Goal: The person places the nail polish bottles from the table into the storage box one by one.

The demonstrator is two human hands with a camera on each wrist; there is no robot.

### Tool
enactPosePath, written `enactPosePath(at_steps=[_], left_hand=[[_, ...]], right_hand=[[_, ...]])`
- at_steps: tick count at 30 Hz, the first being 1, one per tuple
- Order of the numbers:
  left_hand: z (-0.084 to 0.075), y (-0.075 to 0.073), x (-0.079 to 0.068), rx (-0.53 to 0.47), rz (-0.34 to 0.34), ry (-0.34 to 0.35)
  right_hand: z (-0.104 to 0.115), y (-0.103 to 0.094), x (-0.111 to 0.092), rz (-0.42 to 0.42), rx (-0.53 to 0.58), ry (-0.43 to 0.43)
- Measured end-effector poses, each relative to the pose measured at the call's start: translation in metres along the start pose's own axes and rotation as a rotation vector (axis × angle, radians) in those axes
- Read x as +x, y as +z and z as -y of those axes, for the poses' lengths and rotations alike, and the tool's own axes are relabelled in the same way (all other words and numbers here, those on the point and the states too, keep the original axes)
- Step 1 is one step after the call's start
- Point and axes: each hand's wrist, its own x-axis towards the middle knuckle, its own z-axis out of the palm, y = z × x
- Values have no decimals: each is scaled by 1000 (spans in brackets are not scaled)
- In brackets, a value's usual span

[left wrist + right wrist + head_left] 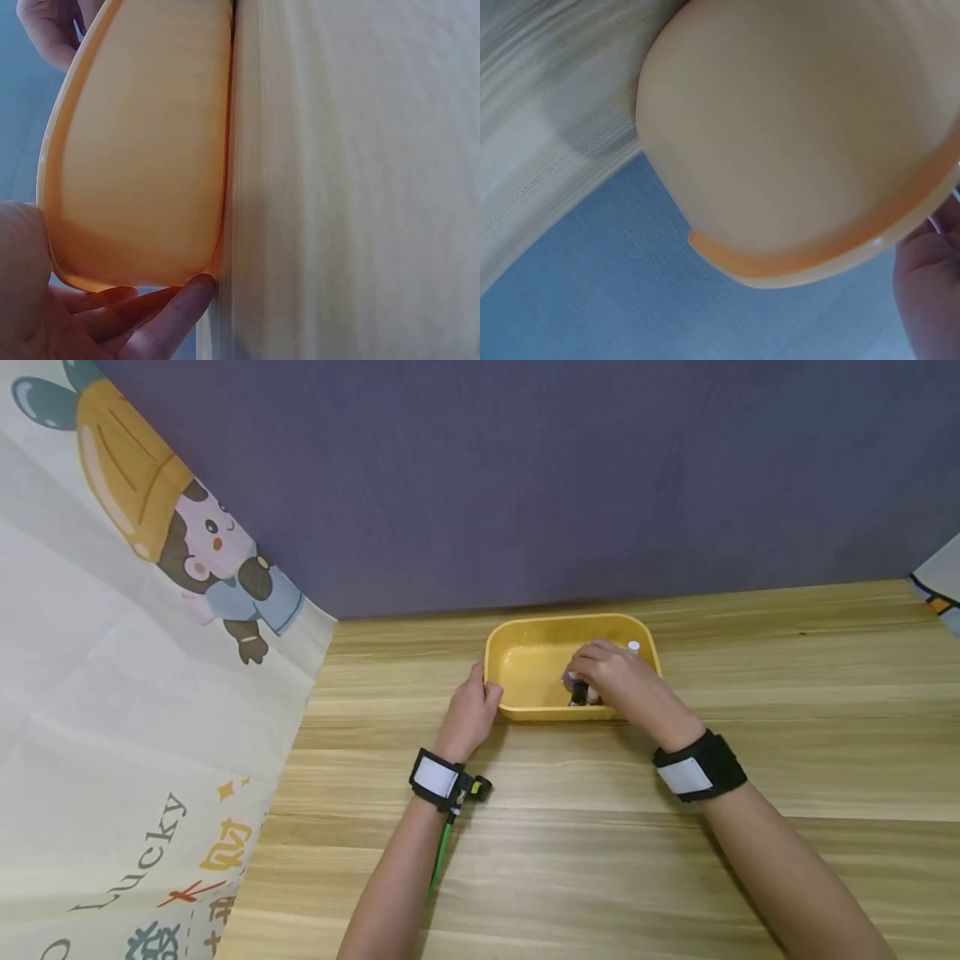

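Note:
A yellow plastic bin (525, 714) stands on the wooden table near its back edge. My left hand (471, 706) grips the bin's left end, thumb at the rim; in the left wrist view its fingers (169, 319) lie along the outer wall. My right hand (618, 681) reaches over the front rim into the bin's right half, fingers bent down among small items. At its fingertips are a purplish round piece (567, 680) and a black piece (578, 693); I cannot tell whether it pinches one. Beyond the knuckles shows a white round top (633, 647). The right hand covers the other contents.
A dark blue-grey panel (562, 485) rises behind the table. On the left hangs a white cloth (90, 693) printed with a cartoon figure and lettering. Wood-grain tabletop (562, 860) stretches in front of the bin and to both sides. A green cable (440, 860) trails from the left wristband.

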Motion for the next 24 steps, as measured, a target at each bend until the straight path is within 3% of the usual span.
enactPosePath(at_steps=[24], left_hand=[[-1, 4, -2, -3, -7, -14]], right_hand=[[1, -7, -6, 0, -38, 36]])
